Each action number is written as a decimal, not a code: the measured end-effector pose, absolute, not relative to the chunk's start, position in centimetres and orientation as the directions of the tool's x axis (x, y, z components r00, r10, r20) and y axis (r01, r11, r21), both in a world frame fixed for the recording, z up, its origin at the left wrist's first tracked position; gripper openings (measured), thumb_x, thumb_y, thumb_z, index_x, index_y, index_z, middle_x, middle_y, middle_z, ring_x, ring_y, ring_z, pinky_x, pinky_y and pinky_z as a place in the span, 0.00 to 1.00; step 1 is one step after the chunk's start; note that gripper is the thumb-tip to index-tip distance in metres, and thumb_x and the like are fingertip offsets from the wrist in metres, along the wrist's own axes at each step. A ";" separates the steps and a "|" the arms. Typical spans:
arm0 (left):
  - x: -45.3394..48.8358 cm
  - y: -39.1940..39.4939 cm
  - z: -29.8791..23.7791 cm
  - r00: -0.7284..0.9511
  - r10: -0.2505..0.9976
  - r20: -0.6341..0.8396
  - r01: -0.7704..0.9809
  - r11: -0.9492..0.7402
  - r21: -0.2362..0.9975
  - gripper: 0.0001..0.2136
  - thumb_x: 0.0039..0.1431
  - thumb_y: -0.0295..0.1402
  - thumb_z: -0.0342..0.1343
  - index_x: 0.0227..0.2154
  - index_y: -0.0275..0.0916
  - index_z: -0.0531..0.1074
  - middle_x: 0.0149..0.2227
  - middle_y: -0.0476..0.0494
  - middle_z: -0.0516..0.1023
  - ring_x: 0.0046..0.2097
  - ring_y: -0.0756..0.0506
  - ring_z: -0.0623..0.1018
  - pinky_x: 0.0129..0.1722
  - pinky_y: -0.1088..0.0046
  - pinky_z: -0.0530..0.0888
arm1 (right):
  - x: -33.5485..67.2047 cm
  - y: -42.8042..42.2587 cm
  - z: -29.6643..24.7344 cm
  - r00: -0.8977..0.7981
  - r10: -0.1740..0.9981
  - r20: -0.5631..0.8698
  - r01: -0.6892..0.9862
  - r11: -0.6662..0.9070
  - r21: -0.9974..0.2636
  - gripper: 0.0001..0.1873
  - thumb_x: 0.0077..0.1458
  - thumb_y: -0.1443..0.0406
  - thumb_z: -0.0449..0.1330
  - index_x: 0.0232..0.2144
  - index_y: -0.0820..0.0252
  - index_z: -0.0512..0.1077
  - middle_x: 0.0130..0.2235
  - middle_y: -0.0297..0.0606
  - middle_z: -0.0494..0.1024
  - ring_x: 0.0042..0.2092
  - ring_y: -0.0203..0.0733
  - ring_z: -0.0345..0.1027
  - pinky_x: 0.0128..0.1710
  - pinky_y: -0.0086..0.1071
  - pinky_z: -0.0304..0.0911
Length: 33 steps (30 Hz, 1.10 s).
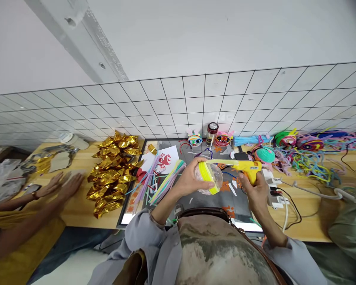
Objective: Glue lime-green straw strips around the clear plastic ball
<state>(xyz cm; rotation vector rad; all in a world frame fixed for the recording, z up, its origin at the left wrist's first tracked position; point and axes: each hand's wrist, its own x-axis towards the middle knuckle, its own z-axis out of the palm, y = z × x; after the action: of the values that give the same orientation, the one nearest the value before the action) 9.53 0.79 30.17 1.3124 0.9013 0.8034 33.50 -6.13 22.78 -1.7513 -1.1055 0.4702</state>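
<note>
My left hand [187, 181] is closed around a clear, rounded plastic container [217, 177], its thumb pressed on the bright yellow strands [207, 173] wound about it. In my right hand [257, 194] is a yellow hot glue gun [250, 169], gripped by the handle. The gun's nozzle points left, toward the upper side of the container; whether it touches cannot be made out. Pastel pipe cleaners [169, 180] lie left of my left hand, beside a white sheet [173, 153] with a red design.
Crinkled gold foil pieces [114, 174] lie left of the dark mat [195, 202]. A tumbler [212, 134] stands between decorated round figures [195, 139] at the back. A power strip [272, 186] with cords and tangled pipe cleaners [310, 164] lie right. A co-worker's hands [71, 185] rest at left.
</note>
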 end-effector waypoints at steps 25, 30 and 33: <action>9.9 0.5 29.3 0.493 0.866 -0.082 0.013 0.087 0.996 0.38 0.34 0.41 0.77 0.50 0.41 0.68 0.48 0.42 0.77 0.47 0.41 0.76 0.48 0.66 0.73 | 31.5 -5.6 29.2 0.388 0.790 0.475 0.825 -0.067 -0.562 0.22 0.53 0.49 0.58 0.21 0.51 0.52 0.18 0.25 0.58 0.21 0.33 0.51 0.24 0.30 0.46; 9.8 0.5 28.9 0.490 0.868 -0.083 0.048 0.068 0.997 0.40 0.33 0.43 0.77 0.52 0.41 0.69 0.50 0.41 0.75 0.49 0.40 0.76 0.49 0.65 0.73 | 31.6 -5.6 29.2 0.373 0.789 0.488 0.830 -0.049 -0.556 0.21 0.53 0.51 0.58 0.20 0.52 0.53 0.17 0.25 0.57 0.20 0.32 0.50 0.24 0.29 0.46; 9.8 0.5 28.9 0.488 0.870 -0.068 0.028 0.063 0.998 0.39 0.34 0.42 0.77 0.52 0.41 0.69 0.51 0.41 0.75 0.50 0.39 0.76 0.51 0.64 0.73 | 31.6 -5.6 29.3 0.358 0.792 0.494 0.832 -0.030 -0.555 0.20 0.53 0.52 0.59 0.20 0.52 0.53 0.18 0.25 0.57 0.21 0.32 0.50 0.24 0.29 0.45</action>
<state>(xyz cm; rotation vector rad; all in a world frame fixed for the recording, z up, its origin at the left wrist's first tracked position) 9.83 0.51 28.87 1.3674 0.8650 0.7747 31.65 -5.62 29.26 -1.8093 -1.4283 -0.0608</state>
